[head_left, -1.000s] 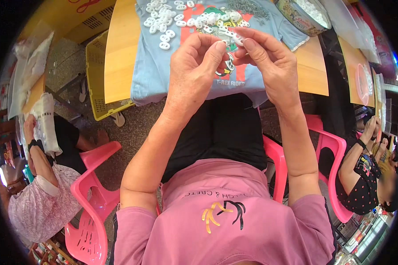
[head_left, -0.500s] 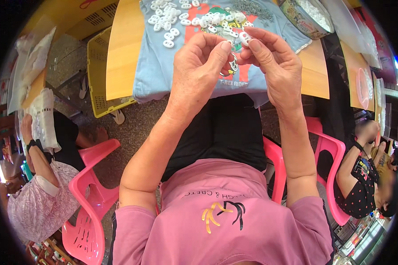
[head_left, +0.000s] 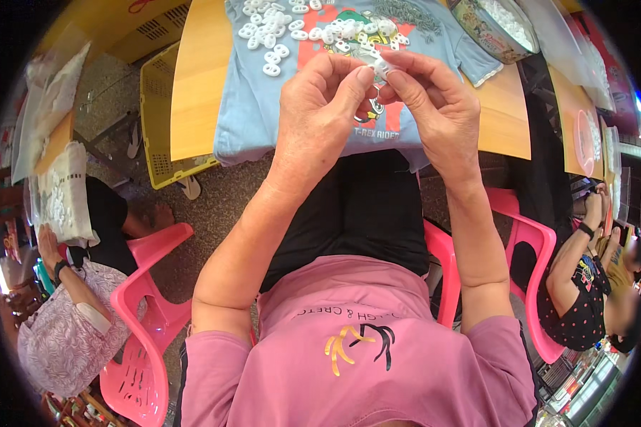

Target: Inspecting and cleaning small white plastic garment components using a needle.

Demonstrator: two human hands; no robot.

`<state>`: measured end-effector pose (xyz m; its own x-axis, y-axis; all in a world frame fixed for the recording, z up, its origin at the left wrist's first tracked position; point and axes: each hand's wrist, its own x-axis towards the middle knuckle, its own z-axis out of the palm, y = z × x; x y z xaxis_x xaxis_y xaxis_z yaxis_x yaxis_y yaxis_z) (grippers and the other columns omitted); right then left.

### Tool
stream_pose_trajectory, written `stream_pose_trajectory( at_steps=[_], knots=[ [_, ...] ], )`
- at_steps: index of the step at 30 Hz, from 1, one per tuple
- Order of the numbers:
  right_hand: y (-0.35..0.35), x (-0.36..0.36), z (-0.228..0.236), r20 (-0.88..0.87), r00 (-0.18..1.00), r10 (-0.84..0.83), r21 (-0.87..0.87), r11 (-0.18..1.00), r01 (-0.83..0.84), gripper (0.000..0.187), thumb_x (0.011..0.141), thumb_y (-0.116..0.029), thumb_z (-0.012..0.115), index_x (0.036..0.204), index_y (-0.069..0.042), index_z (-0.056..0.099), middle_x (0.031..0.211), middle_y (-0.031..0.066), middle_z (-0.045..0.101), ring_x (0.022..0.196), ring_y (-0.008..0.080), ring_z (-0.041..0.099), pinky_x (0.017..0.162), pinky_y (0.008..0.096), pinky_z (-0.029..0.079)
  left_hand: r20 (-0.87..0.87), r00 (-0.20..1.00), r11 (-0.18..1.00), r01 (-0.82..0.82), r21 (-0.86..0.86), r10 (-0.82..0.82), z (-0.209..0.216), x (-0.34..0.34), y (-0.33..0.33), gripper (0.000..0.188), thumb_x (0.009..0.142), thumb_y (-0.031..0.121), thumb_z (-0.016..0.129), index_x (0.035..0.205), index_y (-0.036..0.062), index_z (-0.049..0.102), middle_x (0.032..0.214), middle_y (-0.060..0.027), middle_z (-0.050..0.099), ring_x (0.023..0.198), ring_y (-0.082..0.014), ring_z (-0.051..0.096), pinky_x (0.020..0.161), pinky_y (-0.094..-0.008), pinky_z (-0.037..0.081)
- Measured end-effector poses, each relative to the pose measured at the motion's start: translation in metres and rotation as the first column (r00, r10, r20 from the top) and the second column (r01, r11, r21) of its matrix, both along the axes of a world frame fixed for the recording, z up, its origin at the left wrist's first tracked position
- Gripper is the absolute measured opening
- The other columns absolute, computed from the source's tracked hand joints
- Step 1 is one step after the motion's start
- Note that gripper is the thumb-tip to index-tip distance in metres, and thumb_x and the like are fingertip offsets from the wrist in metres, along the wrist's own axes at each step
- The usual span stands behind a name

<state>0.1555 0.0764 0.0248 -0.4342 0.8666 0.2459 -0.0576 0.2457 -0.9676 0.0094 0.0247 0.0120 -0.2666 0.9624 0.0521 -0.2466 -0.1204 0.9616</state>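
Observation:
Over the near part of a blue printed T-shirt (head_left: 253,114) spread on the table, my two hands meet fingertip to fingertip. My right hand (head_left: 438,99) pinches a small white plastic piece (head_left: 382,67) between thumb and fingers. Closed in a pinch beside it, my left hand (head_left: 324,99) has its thumb tip near the piece; whatever lies between its fingers is too hidden to name. Beyond my hands sits a heap of small white plastic pieces (head_left: 349,30). White two-holed oval pieces (head_left: 267,32) lie to the left, and thin grey metal parts (head_left: 409,16) to the right.
A round tin (head_left: 470,32) of white pieces stands at the table's back right. A yellow crate (head_left: 160,121) is on the floor at left. Pink chairs (head_left: 139,313) flank me. One person (head_left: 78,313) works at left, others (head_left: 577,277) at right.
My right hand has moved slightly left, bringing the white piece against my left fingertips. My left hand has hardly moved. The people at both sides have shifted their arms.

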Motion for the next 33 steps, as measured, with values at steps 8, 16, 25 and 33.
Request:
stream_pose_trajectory(
  at_steps=[8, 16, 25, 33],
  knots=[
    [-0.008, -0.01, -0.01, -0.036, 0.997, -0.069, 0.054, 0.996, 0.071, 0.022, 0.092, 0.0, 0.062, 0.113, 0.005, 0.063, 0.098, 0.0075, 0.067, 0.084, 0.0106, 0.063, 0.078, 0.023, 0.051, 0.177, 0.984, 0.999, -0.035, -0.004, 0.035, 0.001, 0.006, -0.002, 0.018, 0.094, 0.014, 0.061, 0.096, -0.0036, 0.061, 0.08, -0.0084, 0.068, 0.067, -0.0094, 0.06, 0.06, -0.0216, 0.049],
    [0.004, -0.013, -0.004, -0.13, 0.991, 0.035, -0.151, 0.987, -0.055, 0.027, 0.091, -0.003, 0.063, 0.118, 0.003, 0.06, 0.094, 0.0063, 0.066, 0.079, 0.0102, 0.062, 0.074, 0.0219, 0.051, 0.156, 0.987, 0.999, -0.029, 0.03, 0.024, -0.002, -0.004, -0.001, 0.022, 0.096, 0.021, 0.061, 0.104, -0.0001, 0.063, 0.084, -0.0044, 0.066, 0.071, -0.008, 0.058, 0.06, -0.0208, 0.048],
    [-0.005, -0.008, 0.009, -0.417, 0.902, 0.115, -0.449, 0.836, -0.315, 0.064, 0.091, -0.008, 0.065, 0.144, -0.003, 0.031, 0.093, 0.0061, 0.063, 0.073, 0.0118, 0.059, 0.068, 0.0266, 0.05, -0.044, 0.972, 0.942, 0.233, 0.24, -0.229, -0.014, -0.002, 0.005, 0.049, 0.103, 0.04, 0.04, 0.123, -0.0001, 0.059, 0.132, -0.0077, 0.05, 0.097, -0.012, 0.054, 0.077, -0.0231, 0.045],
    [-0.009, -0.008, 0.006, -0.524, 0.843, 0.118, -0.491, 0.767, -0.413, 0.073, 0.09, -0.004, 0.064, 0.149, -0.006, 0.021, 0.099, 0.0064, 0.059, 0.077, 0.0128, 0.058, 0.07, 0.027, 0.05, 0.054, 0.924, 0.887, 0.345, 0.305, -0.378, -0.019, -0.007, 0.003, 0.046, 0.101, 0.041, 0.044, 0.115, 0.0008, 0.062, 0.125, -0.008, 0.055, 0.086, -0.0063, 0.053, 0.07, -0.0192, 0.042]
  ],
)
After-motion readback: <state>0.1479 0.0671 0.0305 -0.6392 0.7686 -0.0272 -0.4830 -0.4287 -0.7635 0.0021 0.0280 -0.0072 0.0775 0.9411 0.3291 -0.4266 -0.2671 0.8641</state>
